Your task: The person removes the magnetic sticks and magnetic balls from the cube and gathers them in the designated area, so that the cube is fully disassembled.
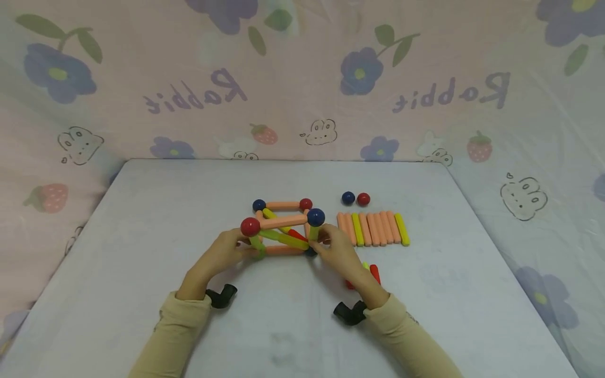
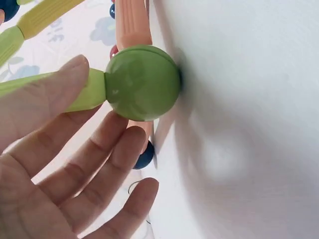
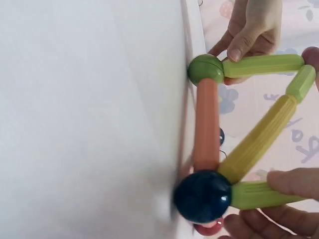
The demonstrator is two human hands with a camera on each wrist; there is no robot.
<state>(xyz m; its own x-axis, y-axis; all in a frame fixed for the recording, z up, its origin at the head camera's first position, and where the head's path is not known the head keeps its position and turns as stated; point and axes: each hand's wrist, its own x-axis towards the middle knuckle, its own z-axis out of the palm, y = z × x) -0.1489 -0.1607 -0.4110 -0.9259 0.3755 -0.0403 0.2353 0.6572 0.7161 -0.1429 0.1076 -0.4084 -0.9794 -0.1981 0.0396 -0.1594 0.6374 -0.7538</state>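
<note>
A frame of sticks and balls stands on the table, with a red ball (image 1: 250,227) and a blue ball (image 1: 315,217) on top of its near side. My left hand (image 1: 231,251) pinches the green upright stick at the near left, just by the green ball (image 2: 143,83). On the near right, my right hand (image 1: 337,251) pinches the other green upright (image 3: 259,194) above the lower blue ball (image 3: 203,196). A yellow and green diagonal (image 3: 261,137) slants between these uprights. An orange stick (image 3: 207,122) joins the two lower balls.
Right of the frame lies a row of orange and yellow sticks (image 1: 372,229). Behind the row are a loose blue ball (image 1: 348,198) and a red ball (image 1: 363,199). Red sticks (image 1: 375,274) and a green one lie partly hidden by my right forearm.
</note>
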